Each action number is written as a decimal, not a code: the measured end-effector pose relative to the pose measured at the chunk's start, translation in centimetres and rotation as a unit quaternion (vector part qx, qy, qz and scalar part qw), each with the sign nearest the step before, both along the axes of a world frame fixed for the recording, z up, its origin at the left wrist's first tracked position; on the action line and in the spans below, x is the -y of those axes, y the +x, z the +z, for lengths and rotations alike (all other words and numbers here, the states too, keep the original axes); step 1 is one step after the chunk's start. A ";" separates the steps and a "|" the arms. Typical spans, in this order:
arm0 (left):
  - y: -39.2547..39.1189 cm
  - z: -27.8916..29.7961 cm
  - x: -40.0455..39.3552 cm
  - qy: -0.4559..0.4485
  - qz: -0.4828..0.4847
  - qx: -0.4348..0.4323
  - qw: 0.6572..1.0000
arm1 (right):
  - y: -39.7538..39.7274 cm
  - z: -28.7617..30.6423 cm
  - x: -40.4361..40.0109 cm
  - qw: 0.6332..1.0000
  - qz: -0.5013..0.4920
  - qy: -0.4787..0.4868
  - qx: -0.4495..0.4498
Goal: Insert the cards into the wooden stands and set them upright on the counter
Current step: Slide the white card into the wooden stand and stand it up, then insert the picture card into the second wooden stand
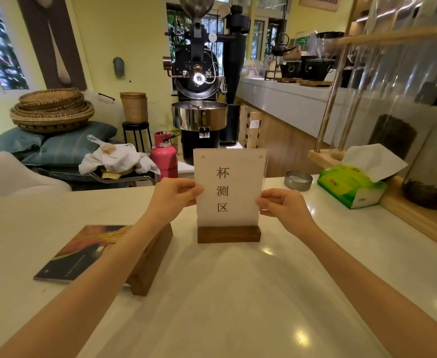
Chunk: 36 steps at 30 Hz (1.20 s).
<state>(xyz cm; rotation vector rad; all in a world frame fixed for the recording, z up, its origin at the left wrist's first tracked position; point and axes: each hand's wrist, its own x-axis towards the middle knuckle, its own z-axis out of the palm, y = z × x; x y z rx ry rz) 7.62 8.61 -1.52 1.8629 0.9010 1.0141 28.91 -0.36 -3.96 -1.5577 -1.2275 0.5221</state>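
Observation:
A white card (234,177) in a clear sleeve, printed with three dark characters, stands upright in a dark wooden stand (228,234) on the pale counter (238,293). My left hand (177,193) pinches the card's left edge and my right hand (280,205) pinches its right edge. A second wooden stand (151,257) lies to the left, partly under my left forearm. Beside it a dark card with orange artwork (75,254) lies flat on the counter.
A green tissue box (351,187) and a small metal tin (298,180) sit at the right rear of the counter. A wooden rack with glass vessels (418,156) lines the right edge. Beyond the counter stand a coffee roaster (199,81) and a pink gas cylinder (163,156).

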 end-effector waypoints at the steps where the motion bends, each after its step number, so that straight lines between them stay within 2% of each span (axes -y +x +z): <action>1: 0.0 -0.1 0.0 -0.002 0.000 0.004 1.000 | 0.0 0.0 0.0 1.000 0.000 0.000 0.000; 4: 0.1 -0.1 0.3 -0.012 0.002 0.001 1.000 | 0.2 0.1 0.1 1.000 -0.003 -0.011 0.011; 6: -0.2 -0.1 0.5 -0.021 0.006 -0.014 1.000 | 0.5 0.1 0.3 0.997 -0.017 -0.043 0.055; 9: -1.7 0.1 1.0 -0.048 -0.025 -0.083 0.995 | 0.9 0.9 0.8 0.980 -0.029 -0.166 0.107; 12: -3.9 0.1 1.7 -0.090 -0.046 -0.135 0.986 | -0.7 2.2 1.8 0.953 0.053 -0.276 0.110; 18: -9.4 0.9 2.9 -0.049 0.029 -0.180 0.982 | -7.5 4.3 1.1 0.965 0.195 -0.167 0.057; 24: -14.4 0.5 5.4 -0.115 0.111 -0.149 0.976 | -14.4 5.3 -2.5 0.937 0.316 -0.106 0.106; 28: -16.3 -1.6 7.2 -0.150 0.136 -0.112 0.973 | -17.5 5.0 -5.7 0.933 0.325 -0.092 0.125; 31: -17.1 -2.9 7.9 -0.223 0.162 -0.072 0.959 | -19.0 3.9 -8.5 0.929 0.306 -0.093 0.188; 36: -17.1 -4.5 8.6 -0.372 0.170 0.016 0.913 | -20.1 1.6 -11.9 0.907 0.273 -0.194 0.256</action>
